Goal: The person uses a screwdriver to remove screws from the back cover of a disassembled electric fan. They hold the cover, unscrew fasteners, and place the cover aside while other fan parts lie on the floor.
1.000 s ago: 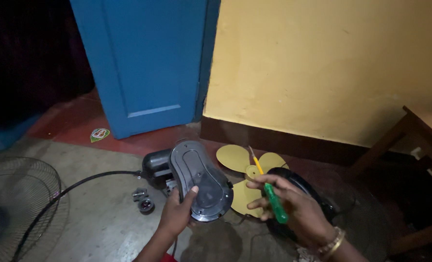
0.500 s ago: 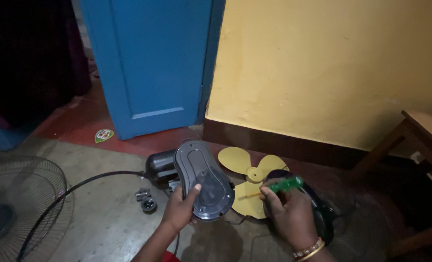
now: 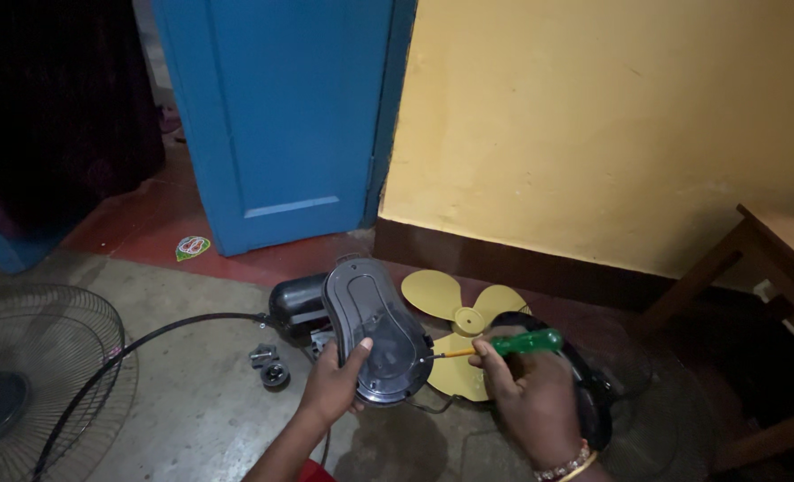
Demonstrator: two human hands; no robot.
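Observation:
My left hand [image 3: 336, 384] grips the lower edge of a grey oval fan cover [image 3: 375, 330], held upright in front of the black fan motor [image 3: 297, 306]. In my right hand [image 3: 526, 397] is a green-handled screwdriver [image 3: 517, 344], lying almost level, with its tip pointing left at the cover's right edge. A yellow fan blade [image 3: 455, 308] lies on the floor behind the two hands.
A wire fan guard [image 3: 31, 375] lies at the left, with a black cable [image 3: 147, 335] running to the motor. Small black parts [image 3: 268, 366] sit on the floor. A second dark guard [image 3: 611, 384] is under my right hand. Blue door [image 3: 281, 116], yellow wall, wooden furniture [image 3: 763, 268] at the right.
My right hand has turned the screwdriver from upright to nearly level and brought its tip to the cover's edge. My left hand keeps its hold on the cover.

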